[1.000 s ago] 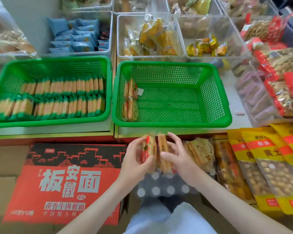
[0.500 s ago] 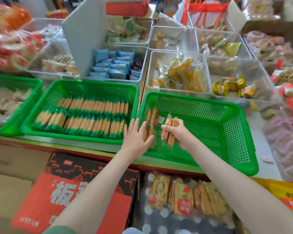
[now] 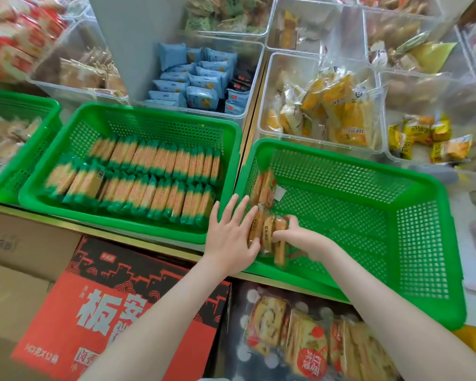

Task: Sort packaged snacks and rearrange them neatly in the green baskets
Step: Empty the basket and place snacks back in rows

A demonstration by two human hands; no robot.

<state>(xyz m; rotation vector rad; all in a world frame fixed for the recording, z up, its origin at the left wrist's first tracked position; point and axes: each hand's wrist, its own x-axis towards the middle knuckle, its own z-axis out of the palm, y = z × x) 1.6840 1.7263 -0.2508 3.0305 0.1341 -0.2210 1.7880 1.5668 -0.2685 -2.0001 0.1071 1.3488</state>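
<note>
Packs standing on edge in the basket, near-left corner.
Right hand is gripping them, fingers curled round; left hand is bracing their left side, fingers straight and spread. Second basket is sitting alongside, holding two rows.

Shelf carries left basket, middle basket, right basket in front; clear bins behind.

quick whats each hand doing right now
left hand: open, straight fingers against the snack packets.
right hand: grips the snack packets inside the green basket.
</note>
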